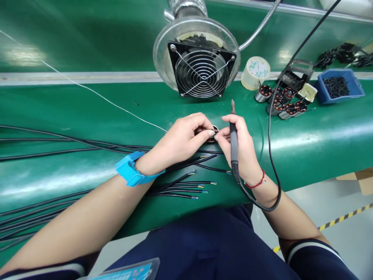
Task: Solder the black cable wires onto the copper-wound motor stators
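My left hand (182, 140) is closed around a small round motor stator (214, 130) with copper windings, held just above the green table (87, 116). A blue wrist strap (132, 170) sits on that wrist. My right hand (240, 146) grips a black soldering iron (233, 136), tip pointing up and away, while its fingertips pinch at the stator beside the left fingers. The iron's black cord (271, 155) loops round my right wrist. Several black cables with stripped coloured ends (192, 186) lie on the table right under my hands.
A fume extractor fan (201, 72) stands just beyond my hands. To its right are a tape roll (255, 72), several finished stators (281, 101), a black iron stand (295, 76) and a blue bin of black parts (338, 85). Long black cables (43, 140) run off to the left.
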`<state>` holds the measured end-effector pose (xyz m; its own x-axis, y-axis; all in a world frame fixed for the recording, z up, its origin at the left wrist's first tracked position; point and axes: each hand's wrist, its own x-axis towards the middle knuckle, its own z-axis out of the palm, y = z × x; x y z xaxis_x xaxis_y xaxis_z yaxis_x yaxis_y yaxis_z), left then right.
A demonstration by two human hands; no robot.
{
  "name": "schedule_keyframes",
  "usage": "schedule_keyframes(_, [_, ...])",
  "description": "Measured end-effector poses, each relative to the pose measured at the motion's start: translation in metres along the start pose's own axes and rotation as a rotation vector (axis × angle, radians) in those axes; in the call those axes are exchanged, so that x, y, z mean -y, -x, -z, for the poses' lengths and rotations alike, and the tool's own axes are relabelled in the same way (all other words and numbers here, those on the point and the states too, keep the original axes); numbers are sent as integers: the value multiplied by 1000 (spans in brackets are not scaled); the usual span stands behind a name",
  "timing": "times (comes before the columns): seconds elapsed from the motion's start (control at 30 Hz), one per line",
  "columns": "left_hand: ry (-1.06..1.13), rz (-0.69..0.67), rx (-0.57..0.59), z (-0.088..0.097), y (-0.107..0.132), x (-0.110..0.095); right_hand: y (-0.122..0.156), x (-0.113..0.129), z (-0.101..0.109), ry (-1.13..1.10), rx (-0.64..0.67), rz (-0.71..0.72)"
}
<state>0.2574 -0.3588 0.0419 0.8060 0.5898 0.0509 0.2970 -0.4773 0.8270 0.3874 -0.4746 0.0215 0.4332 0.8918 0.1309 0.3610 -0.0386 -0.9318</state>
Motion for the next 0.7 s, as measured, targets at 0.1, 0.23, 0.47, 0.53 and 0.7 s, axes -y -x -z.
schedule_keyframes(0.1, [26, 24, -23, -2, 0, 0, 4, -4, -4, 9, -64, 47])
schedule_keyframes(0.23, [78, 55, -52, -3, -1, 2, 7, -12, -7, 106, -71, 141])
schedule_keyframes(0.47, [81, 40, -16, 1, -2, 5, 4, -16, -12, 61, -100, 149])
schedule_keyframes(0.53, [89, 34, 4, 2, -2, 4, 4, -17, -10, 55, -81, 191])
schedule_keyframes(0.7, [49, -36, 76, 7, -2, 1, 2, -20, 1, 37, -122, 250])
